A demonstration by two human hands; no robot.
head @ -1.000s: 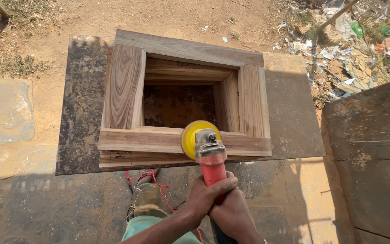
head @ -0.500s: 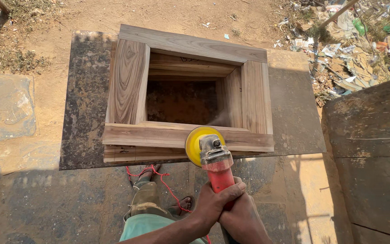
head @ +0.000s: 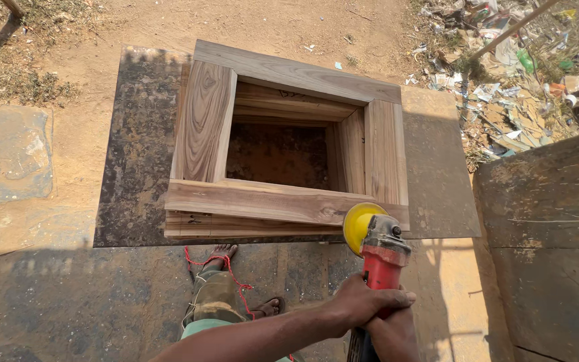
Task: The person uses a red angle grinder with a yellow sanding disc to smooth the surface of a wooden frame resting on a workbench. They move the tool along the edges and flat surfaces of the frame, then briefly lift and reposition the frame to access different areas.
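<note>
Both hands grip a red-bodied angle grinder with a grey gear head and a yellow sanding disc (head: 374,236), held out in front of the person. The left hand (head: 363,303) wraps over the top of the red barrel, its fingers curled tight around it. The right hand (head: 391,335) sits just below and behind, partly hidden by the left; it seems closed on the rear of the tool, though its fingers do not show. Two hands on the body likely steady the tool against its pull.

The yellow disc meets the near right corner of a square frame of brown grained timber planks (head: 283,151), at the end of the nearest rail. The frame lies flat on a dark, stained stone slab (head: 135,154) serving as a worktop, which keeps it level and raised off the sandy ground (head: 135,23).

A red cord (head: 226,268) trails past the person's sandalled foot (head: 266,308) below the slab edge. Scattered paper and plastic litter (head: 510,87) lies well apart at the upper right.
</note>
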